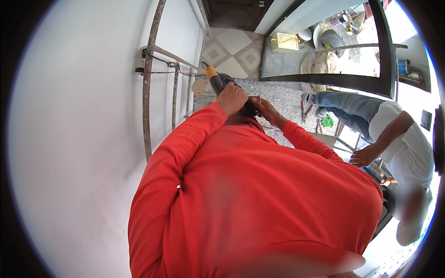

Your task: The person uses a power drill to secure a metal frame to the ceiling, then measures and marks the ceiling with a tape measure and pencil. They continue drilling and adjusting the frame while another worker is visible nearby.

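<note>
A corded power tool (214,79), black with a yellow end and shaped like an angle grinder, is held before my body. My left hand (233,97) wraps round its dark body. Close by, my right hand (270,112) has its fingers bent against a dark rounded part (251,108) at the tool's near end. A small orange-yellow bit shows by the right fingertips, too small to name. My red sleeves and chest hide what lies beneath the hands.
A rusty metal frame (147,92) with a cable leans along the white wall to the left. Pliers (305,112) and a green glove (327,121) lie on the covered floor. At right, a co-worker in a white shirt (394,134) bends forward near a dark-framed opening (324,79).
</note>
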Demonstrator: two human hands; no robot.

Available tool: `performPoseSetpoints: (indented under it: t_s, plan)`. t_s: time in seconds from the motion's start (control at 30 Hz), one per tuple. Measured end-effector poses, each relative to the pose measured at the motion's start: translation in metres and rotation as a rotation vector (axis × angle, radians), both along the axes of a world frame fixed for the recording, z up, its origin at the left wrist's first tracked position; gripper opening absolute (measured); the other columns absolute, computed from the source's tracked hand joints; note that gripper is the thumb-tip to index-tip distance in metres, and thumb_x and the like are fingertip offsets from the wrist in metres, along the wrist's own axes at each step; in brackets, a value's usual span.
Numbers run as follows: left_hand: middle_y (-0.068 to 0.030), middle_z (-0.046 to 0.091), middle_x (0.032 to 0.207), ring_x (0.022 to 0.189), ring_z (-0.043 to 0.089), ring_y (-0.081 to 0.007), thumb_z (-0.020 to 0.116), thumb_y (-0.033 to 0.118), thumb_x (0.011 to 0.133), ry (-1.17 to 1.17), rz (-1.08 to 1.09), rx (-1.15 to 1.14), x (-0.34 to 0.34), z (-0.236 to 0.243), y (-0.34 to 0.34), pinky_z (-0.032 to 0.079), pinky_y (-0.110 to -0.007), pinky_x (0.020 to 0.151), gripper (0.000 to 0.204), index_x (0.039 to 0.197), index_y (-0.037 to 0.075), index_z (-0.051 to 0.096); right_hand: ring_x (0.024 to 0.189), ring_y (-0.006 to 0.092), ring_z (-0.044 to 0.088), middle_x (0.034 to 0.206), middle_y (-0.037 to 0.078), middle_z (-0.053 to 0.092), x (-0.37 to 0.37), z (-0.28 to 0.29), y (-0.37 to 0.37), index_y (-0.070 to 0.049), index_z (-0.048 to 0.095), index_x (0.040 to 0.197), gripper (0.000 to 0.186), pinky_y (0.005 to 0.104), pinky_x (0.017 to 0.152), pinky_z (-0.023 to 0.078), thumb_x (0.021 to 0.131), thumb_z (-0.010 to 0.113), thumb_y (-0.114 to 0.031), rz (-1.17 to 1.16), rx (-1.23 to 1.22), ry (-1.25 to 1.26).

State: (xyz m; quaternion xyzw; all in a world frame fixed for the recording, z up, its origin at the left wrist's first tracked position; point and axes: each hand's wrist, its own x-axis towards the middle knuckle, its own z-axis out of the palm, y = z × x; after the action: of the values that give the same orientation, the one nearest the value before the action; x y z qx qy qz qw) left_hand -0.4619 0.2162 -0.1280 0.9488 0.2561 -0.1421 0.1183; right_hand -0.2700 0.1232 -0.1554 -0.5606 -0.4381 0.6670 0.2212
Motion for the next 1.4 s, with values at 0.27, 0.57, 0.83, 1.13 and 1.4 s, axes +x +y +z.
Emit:
performPoseSetpoints:
  t_s: [0.27, 0.57, 0.83, 1.13, 1.4]
  plan:
    - [-0.0065, 0.076, 0.089, 0.088, 0.074, -0.0239, 0.061, 0.024, 0.094, 0.08, -0.077, -0.131, 0.014, -0.003, -0.006, 0.051, -0.041, 0.08, 0.022, 0.092, 0.014, 0.081, 0.077, 0.0059, 0.049, 0.097, -0.004, 0.063, 0.0, -0.014, -0.022, -0.011, 0.06, 0.142, 0.056, 0.023, 0.062, 0.041, 0.109, 0.043, -0.054, -0.123, -0.01, 0.081]
    - [-0.0053, 0.076, 0.085, 0.087, 0.074, -0.0229, 0.06, 0.02, 0.092, 0.04, -0.103, -0.081, 0.027, -0.006, -0.019, 0.054, -0.038, 0.075, 0.022, 0.084, 0.016, 0.08, 0.079, 0.0071, 0.05, 0.102, -0.003, 0.064, -0.002, 0.013, -0.035, -0.01, 0.058, 0.144, 0.056, 0.0235, 0.063, 0.041, 0.11, 0.041, -0.051, -0.205, 0.059, 0.024]
    - [-0.0032, 0.074, 0.085, 0.089, 0.074, -0.0206, 0.058, 0.019, 0.094, -0.024, -0.025, -0.055, 0.012, 0.007, -0.018, 0.051, -0.039, 0.074, 0.021, 0.084, 0.017, 0.077, 0.072, 0.0055, 0.046, 0.09, -0.004, 0.061, -0.005, 0.014, -0.017, -0.009, 0.065, 0.13, 0.052, 0.024, 0.059, 0.038, 0.11, 0.042, -0.051, -0.182, 0.02, -0.026]
    - [-0.0003, 0.072, 0.087, 0.088, 0.071, -0.0188, 0.057, 0.021, 0.095, -0.066, -0.083, 0.031, -0.001, 0.007, -0.024, 0.046, -0.039, 0.078, 0.019, 0.088, 0.019, 0.074, 0.066, 0.0059, 0.045, 0.083, -0.005, 0.053, -0.007, 0.01, -0.012, -0.009, 0.065, 0.111, 0.047, 0.0247, 0.054, 0.038, 0.109, 0.045, -0.051, -0.054, 0.038, -0.054]
    - [-0.0012, 0.073, 0.09, 0.091, 0.071, -0.0195, 0.057, 0.021, 0.095, -0.049, -0.082, -0.024, -0.002, 0.0, -0.026, 0.046, -0.039, 0.08, 0.019, 0.09, 0.019, 0.074, 0.072, 0.0113, 0.049, 0.085, 0.002, 0.057, 0.004, -0.014, -0.027, -0.004, 0.062, 0.111, 0.045, 0.0307, 0.059, 0.043, 0.11, 0.044, -0.046, 0.064, 0.046, -0.129]
